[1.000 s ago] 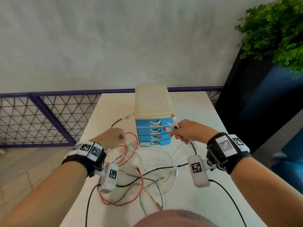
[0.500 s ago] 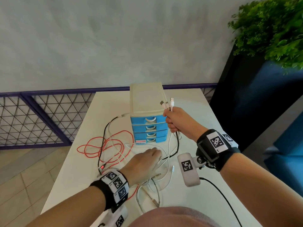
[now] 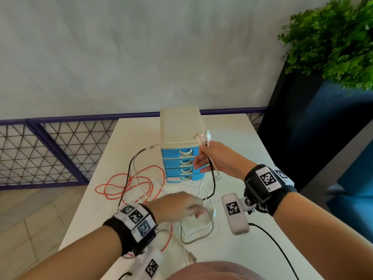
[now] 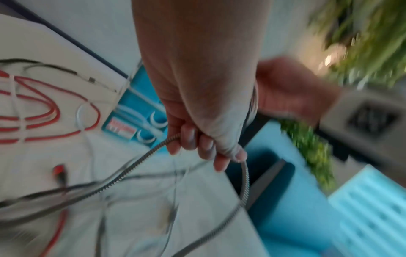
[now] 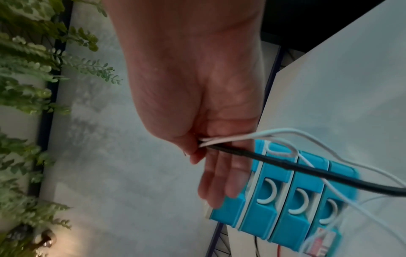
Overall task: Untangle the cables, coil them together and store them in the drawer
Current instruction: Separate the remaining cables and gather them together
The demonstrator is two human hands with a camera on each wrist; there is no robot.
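Right hand (image 3: 219, 158): raised in front of the drawer unit's right edge, pinching three cable ends between thumb and forefinger, other fingers (image 5: 222, 182) stretching out loosely toward the drawer fronts.
Cable ends (image 3: 202, 138): plugs of two white cables (image 5: 222, 141) and one black cable (image 3: 213, 178) sticking up at 12 o'clock from the pinch, their lengths hanging down to the table.
Left hand (image 3: 177, 207): hovering low over the tangle, at 7 o'clock from the drawer unit, fingers curling round a metal-braided cable (image 4: 136, 167); blurred in both views.
Braided cable: looping out of both sides of the left hand's grip and trailing onto the table.
Red cable (image 3: 129, 184): lying in loose loops on the table at 9 o'clock from the drawer unit, crossed by a black cable and a white one.
Drawer unit (image 3: 180, 126): standing at 12 o'clock on the white table (image 3: 238, 138), four blue drawers (image 3: 177, 162) all closed.
Plant (image 3: 333, 37): green leaves at 2 o'clock, beyond the table.
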